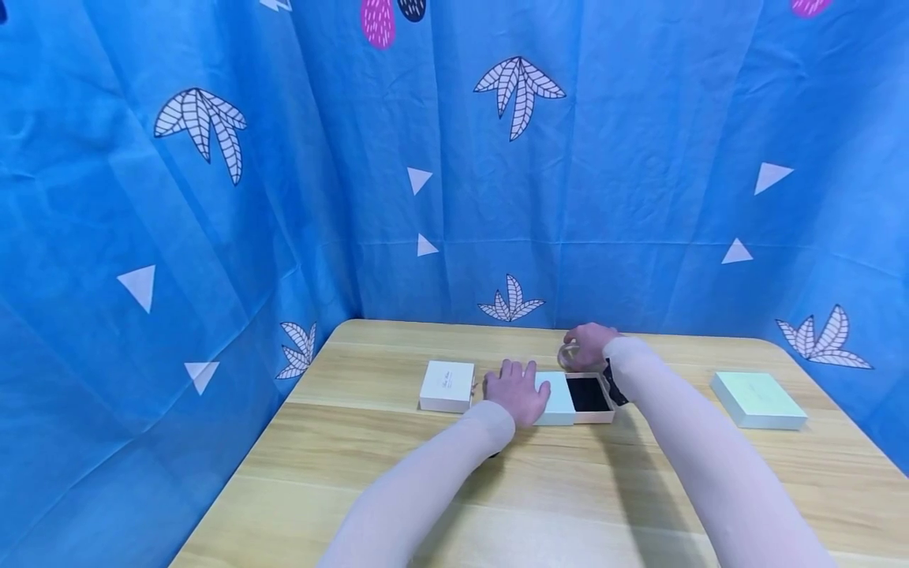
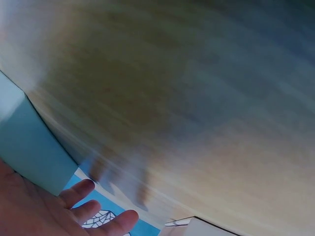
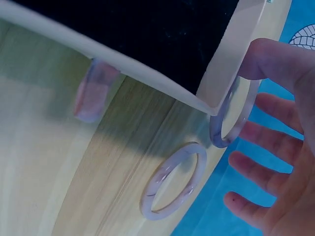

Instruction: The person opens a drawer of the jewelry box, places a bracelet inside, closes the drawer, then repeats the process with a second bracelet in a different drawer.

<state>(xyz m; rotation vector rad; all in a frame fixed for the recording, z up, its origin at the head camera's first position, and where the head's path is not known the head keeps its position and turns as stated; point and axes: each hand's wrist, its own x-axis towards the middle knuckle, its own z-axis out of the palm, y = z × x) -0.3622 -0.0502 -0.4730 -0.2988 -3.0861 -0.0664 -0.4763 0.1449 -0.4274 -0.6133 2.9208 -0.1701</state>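
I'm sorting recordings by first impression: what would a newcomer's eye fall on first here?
Probably the bright blue, leaf-printed fabric curtain behind the pale wooden table, then the light-blue rectangular box sleeve under the left hand, its black-lined drawer showing to the right. The right wrist view shows one pale ring-shaped bangle at the right hand's thumb and a second bangle nearby.

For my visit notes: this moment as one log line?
Left hand: resting on partly open blue box | Right hand: holding bangle | Second bangle: on table
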